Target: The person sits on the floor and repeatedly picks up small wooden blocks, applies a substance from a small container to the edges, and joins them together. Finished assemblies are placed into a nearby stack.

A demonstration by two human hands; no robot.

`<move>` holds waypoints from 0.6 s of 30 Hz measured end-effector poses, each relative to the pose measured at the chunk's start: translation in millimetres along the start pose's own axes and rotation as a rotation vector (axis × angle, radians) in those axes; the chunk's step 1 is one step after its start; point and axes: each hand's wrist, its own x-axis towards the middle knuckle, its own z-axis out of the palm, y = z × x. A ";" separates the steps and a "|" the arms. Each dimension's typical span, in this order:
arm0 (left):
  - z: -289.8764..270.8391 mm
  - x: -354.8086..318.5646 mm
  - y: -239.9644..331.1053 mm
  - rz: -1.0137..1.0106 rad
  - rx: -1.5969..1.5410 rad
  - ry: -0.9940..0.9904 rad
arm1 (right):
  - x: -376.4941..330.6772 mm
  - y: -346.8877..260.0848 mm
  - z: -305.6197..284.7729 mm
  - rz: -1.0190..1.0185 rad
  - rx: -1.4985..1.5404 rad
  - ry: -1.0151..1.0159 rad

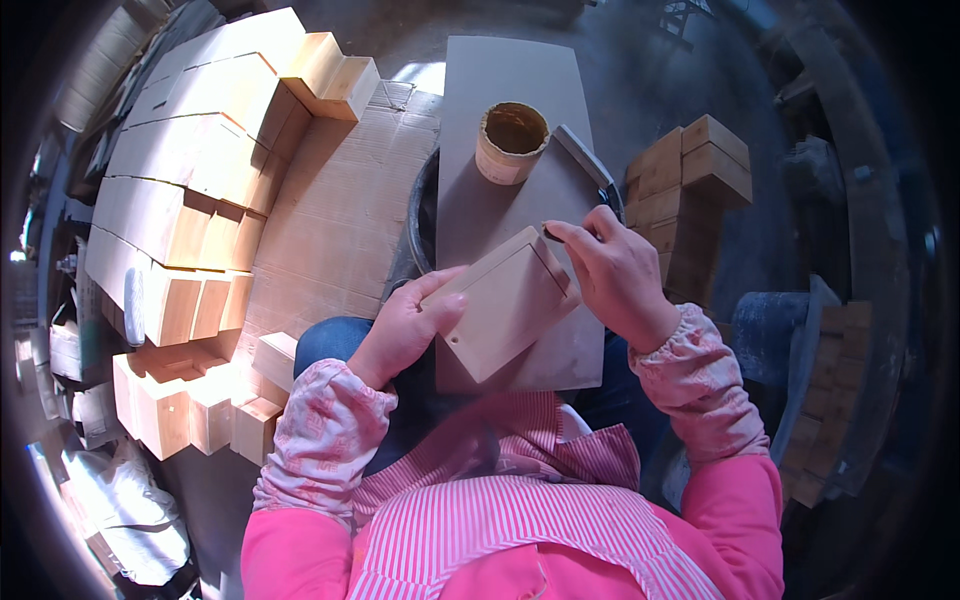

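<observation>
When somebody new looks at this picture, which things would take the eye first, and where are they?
Probably the bright pink sleeves and striped apron along the bottom come first. Next is the pale wooden piece near the middle, gripped by the left hand, with the right hand beside its upper right end. The sunlit stacked wooden boxes at left also stand out.

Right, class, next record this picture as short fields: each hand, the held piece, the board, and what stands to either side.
Left hand: left hand grips the wooden piece
Right hand: right hand pinches a small dark object, partly hidden by fingers
Held piece: pale, tilted, small dark round spot near its lower-left corner
Board: pale board bearing an open tub
Left side: stacked wooden boxes, cardboard
Right side: more wooden boxes
</observation>
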 end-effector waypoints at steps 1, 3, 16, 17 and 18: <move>0.9 -1.0 -1.2 -0.009 -0.002 0.009 | -2.0 -1.4 0.8 -0.017 0.068 0.053; 0.9 -1.3 -2.8 -0.018 -0.053 -0.010 | -3.3 -4.9 4.7 -0.089 0.024 0.061; -9.7 0.8 -27.6 0.224 0.417 0.168 | -77.1 26.3 23.4 0.268 0.446 0.327; -10.4 1.8 -28.6 0.257 0.422 0.166 | -84.5 26.6 30.3 0.295 0.520 0.364; -11.3 3.0 -29.3 0.289 0.427 0.167 | -90.0 28.0 35.7 0.305 0.555 0.396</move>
